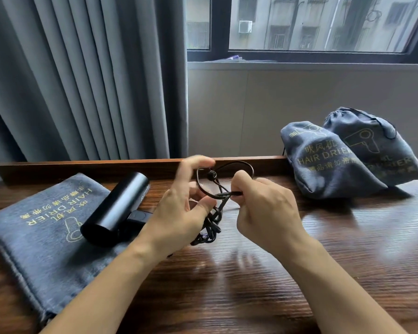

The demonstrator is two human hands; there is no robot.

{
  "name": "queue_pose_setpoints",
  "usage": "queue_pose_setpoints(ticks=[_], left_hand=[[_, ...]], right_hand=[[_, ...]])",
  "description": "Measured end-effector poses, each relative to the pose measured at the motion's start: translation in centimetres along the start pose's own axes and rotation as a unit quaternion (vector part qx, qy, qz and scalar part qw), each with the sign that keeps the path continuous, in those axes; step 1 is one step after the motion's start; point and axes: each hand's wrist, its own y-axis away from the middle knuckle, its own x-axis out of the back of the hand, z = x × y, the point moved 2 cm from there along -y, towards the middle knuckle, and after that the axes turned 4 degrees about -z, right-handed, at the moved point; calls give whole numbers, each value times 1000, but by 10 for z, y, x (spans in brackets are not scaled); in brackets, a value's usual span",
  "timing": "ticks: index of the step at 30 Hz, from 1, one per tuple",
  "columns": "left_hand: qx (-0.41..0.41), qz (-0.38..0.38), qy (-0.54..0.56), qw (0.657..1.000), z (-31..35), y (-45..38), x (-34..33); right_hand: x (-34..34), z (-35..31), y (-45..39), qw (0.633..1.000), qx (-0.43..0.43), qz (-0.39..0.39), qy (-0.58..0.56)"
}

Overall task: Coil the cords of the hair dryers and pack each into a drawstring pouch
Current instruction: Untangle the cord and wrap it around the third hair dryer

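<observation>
The cord (pixel 212 213) is being coiled above the worktop (pixel 251 285). A loop is pinched by the right hand (pixel 263 208), while the left hand (pixel 186 208) is held half open against the bundle. The black hair dryer (pixel 116 208) lies on a flat pouch (pixel 34 225); two filled pouches (pixel 348 157) stand at the right. Next, the coil probably needs securing before dryer and cord are slid into the flat pouch.
</observation>
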Motion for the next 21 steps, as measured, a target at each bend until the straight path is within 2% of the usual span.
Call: queue_pose_setpoints(ticks=[3,5,8,11,14,18,19,21], left_hand=[[-19,-14,-82,996,0,1,-1],[-15,-5,-73,997,-2,1,-1],[-7,-3,-23,1000,-4,1,-3],[3,-17,20,1000,-1,3,-1],[24,-50,131,990,5,3,2],[59,-26,179,982,5,0,0],[67,-27,189,979,3,0,0],[77,-29,192,978,-1,-1,2]], right_hand=[[-3,0,3,1000,-19,5,-8],[-5,3,4,999,-40,14,-32],[-8,1,5,983,-67,12,-172],[-8,-4,2,943,-109,22,-313],[-8,-9,0,889,-179,42,-419],[-10,-18,1,812,-212,55,-541],[-10,-19,1,805,-205,50,-555],[-9,-22,1,812,-179,24,-554]])
